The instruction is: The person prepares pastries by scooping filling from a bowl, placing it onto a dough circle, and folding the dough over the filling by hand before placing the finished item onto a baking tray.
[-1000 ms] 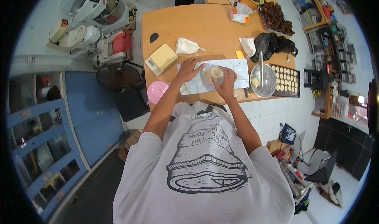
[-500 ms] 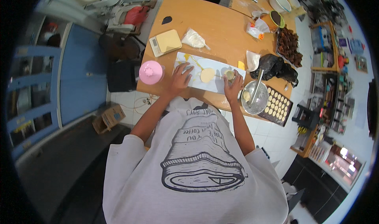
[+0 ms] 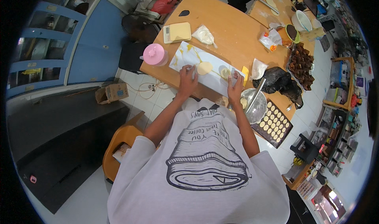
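Observation:
A long white board (image 3: 190, 53) with gold marbling lies slanted across the table before me. On its middle rests a flat pale dough round (image 3: 205, 68). My left hand (image 3: 188, 80) is at the board's near edge, just left of the dough, fingers apart and holding nothing that I can see. Toward the right end stands a small round, see-through cup or ring (image 3: 225, 73); I cannot tell which. My right hand (image 3: 235, 88) is beside it at that end, thumb and fingers apart, the thumb close to the cup or ring.
On the left stand a pink lidded jug (image 3: 154, 54), a kitchen scale (image 3: 177, 32) and a bag of white powder (image 3: 203, 35). To the right are a metal bowl (image 3: 258, 109) with a rolling pin, a dark tray (image 3: 263, 134) of dough rounds and black plastic bags (image 3: 278, 81). Another person rolls dough beyond.
The view has swung, so the table appears more slanted. My left hand has shifted along the board toward the dough round. At the far table, the other person's hands have come into view.

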Available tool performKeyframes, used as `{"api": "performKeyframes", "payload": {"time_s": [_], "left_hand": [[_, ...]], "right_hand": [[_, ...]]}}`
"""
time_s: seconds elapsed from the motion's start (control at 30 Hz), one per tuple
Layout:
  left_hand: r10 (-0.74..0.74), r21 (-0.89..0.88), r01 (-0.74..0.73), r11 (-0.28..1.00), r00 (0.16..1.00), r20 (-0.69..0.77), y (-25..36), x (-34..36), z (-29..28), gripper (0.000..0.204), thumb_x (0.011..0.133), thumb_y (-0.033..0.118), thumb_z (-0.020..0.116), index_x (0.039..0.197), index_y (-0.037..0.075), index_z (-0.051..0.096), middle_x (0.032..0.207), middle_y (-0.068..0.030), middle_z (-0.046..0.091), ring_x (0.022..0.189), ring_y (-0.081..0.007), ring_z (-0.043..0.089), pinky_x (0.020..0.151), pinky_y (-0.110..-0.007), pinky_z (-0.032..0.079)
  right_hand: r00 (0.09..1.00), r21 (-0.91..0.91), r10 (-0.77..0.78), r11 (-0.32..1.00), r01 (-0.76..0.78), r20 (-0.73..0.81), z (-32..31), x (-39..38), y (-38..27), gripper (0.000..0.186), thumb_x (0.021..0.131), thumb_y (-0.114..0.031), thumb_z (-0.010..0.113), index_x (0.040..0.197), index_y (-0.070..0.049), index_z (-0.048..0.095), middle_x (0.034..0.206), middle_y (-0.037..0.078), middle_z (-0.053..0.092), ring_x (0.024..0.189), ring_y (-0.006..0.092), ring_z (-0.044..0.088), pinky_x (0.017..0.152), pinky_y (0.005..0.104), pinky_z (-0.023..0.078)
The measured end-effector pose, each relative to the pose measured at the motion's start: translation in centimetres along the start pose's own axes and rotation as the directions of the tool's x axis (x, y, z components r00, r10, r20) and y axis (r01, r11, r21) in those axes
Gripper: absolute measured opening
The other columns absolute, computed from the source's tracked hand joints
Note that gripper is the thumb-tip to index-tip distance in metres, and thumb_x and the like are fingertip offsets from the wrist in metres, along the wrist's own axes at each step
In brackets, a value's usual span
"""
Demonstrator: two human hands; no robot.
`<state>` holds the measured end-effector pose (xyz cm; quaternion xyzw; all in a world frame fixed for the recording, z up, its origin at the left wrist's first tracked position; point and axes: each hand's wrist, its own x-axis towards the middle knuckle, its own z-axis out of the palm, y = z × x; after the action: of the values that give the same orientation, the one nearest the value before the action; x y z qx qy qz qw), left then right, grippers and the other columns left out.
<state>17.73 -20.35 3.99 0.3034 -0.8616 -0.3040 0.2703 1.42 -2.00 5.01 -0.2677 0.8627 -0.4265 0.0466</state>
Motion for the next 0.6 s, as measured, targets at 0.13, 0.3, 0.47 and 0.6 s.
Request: {"api": "performKeyframes", "payload": {"time_s": [0.13,0.3,0.47,0.6], "left_hand": [[-0.066,0.062,0.074,0.995,0.99,-0.121,1.7,-0.3,2.2,0.03,0.089,0.011,0.067,0.116,-0.001,0.066,0.111,-0.0183,0.056,0.102,-0.0335,0.053,0.09,-0.045,0.044],[-0.333,0.05,0.347,0.936,0.924,-0.189,3.7,0.4,4.4,0.022,0.086,0.012,0.071,0.099,-0.004,0.065,0.105,-0.0203,0.058,0.1,-0.0349,0.054,0.09,-0.043,0.044],[-0.529,-0.045,0.53,0.847,0.832,-0.166,3.0,1.6,4.9,0.023,0.084,0.009,0.071,0.1,-0.005,0.063,0.1,-0.0202,0.061,0.096,-0.0359,0.059,0.088,-0.043,0.047],[-0.467,0.075,0.487,0.87,0.864,-0.189,2.6,1.8,4.9,0.022,0.083,0.004,0.069,0.102,-0.005,0.062,0.095,-0.0199,0.064,0.09,-0.035,0.064,0.082,-0.042,0.051]], "right_hand": [[0.996,0.129,-0.071,0.99,0.064,0.051,-1.3,-0.2,1.5,0.039,0.099,-0.021,0.061,0.129,0.002,0.055,0.116,0.018,0.057,0.107,0.0316,0.059,0.097,0.0424,0.045],[0.99,0.27,-0.027,0.963,-0.013,0.141,-2.9,-0.3,1.8,0.038,0.1,-0.017,0.06,0.134,0.0,0.054,0.118,0.016,0.057,0.107,0.0269,0.059,0.098,0.0393,0.045],[0.973,0.326,0.043,0.938,-0.118,0.228,-4.1,-0.3,3.6,0.039,0.101,-0.018,0.059,0.136,-0.001,0.052,0.117,0.013,0.058,0.106,0.0224,0.058,0.096,0.0361,0.046],[0.975,0.44,0.024,0.889,-0.122,0.222,-4.6,0.0,5.2,0.037,0.103,-0.02,0.058,0.134,-0.001,0.053,0.117,0.011,0.058,0.104,0.019,0.057,0.094,0.0324,0.047]]}}
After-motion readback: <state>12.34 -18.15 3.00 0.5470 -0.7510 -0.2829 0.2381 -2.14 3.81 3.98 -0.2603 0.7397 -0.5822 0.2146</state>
